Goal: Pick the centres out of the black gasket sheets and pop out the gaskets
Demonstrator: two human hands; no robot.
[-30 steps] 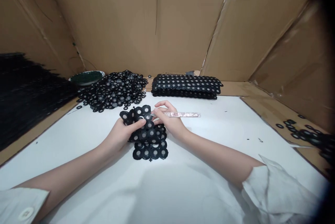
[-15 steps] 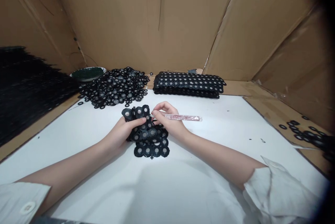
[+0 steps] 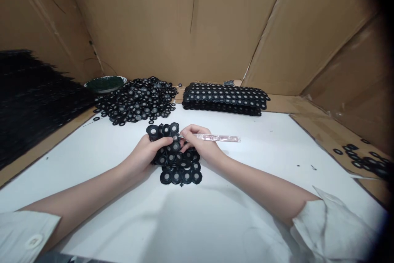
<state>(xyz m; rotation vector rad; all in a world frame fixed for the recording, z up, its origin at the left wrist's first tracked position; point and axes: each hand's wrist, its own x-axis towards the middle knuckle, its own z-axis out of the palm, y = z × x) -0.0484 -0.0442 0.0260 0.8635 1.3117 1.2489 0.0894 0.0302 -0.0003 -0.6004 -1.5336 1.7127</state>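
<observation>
Cardboard walls (image 3: 147, 25) stand along the far side and at left and right, with a thin dark strand (image 3: 193, 4) running down the far one. In front of them spreads a white surface (image 3: 221, 222), bordered by cardboard strips. A tall black stack (image 3: 33, 94) fills the left edge; what it is made of is too dark to tell. A person's arms reach in from the near side, the left sleeve (image 3: 30, 230) and right sleeve (image 3: 329, 226) both pale. Far left of the middle lies a heap (image 3: 138, 103) of small black rings with grey centres, and to its right, at the far edge, a folded sheet (image 3: 226, 97) of joined black discs.

The left hand (image 3: 143, 154) is clamped on the left side of a black piece (image 3: 170, 158), thumb pressed over its front. The right hand (image 3: 205, 144) is closed on a slim tool (image 3: 223, 138), its tip touching or just beside the piece. The piece is at the middle of the surface, its upper part bent up and its near row of four discs lying lower.

A shallow bowl (image 3: 125, 79) with dark green contents sits behind the heap. More rings (image 3: 371, 162) lie at the right edge. Tiny dark bits (image 3: 313, 168) dot the right side.
</observation>
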